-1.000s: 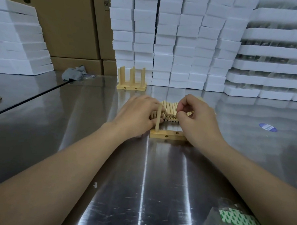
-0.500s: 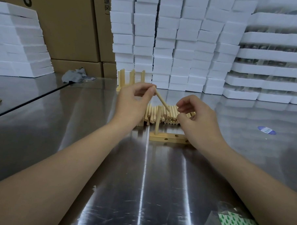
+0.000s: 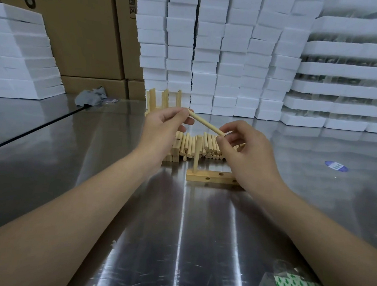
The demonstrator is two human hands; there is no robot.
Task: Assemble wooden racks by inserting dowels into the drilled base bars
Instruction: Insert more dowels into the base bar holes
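Observation:
A drilled wooden base bar [image 3: 212, 178] lies on the steel table with one dowel [image 3: 197, 154] standing upright in its left hole; two open holes show to the right. Above it a loose dowel [image 3: 205, 123] slants down to the right. My left hand [image 3: 164, 131] pinches its upper end and my right hand [image 3: 245, 149] pinches its lower end. Behind the bar lies a pile of loose dowels [image 3: 207, 147], with a few spare base bars [image 3: 174, 149] stacked at its left. A finished rack [image 3: 163, 104] stands farther back.
White foam blocks [image 3: 219, 57] are stacked along the back, with cardboard boxes [image 3: 84, 34] at the back left. A grey rag [image 3: 91, 98] lies by the boxes. A blue sticker [image 3: 336, 166] is on the table at right, a green-patterned plastic bag [image 3: 293, 284] near the front edge.
My left hand lifted a dowel out of the pile and raised it. My right hand came up and took hold of its lower end.

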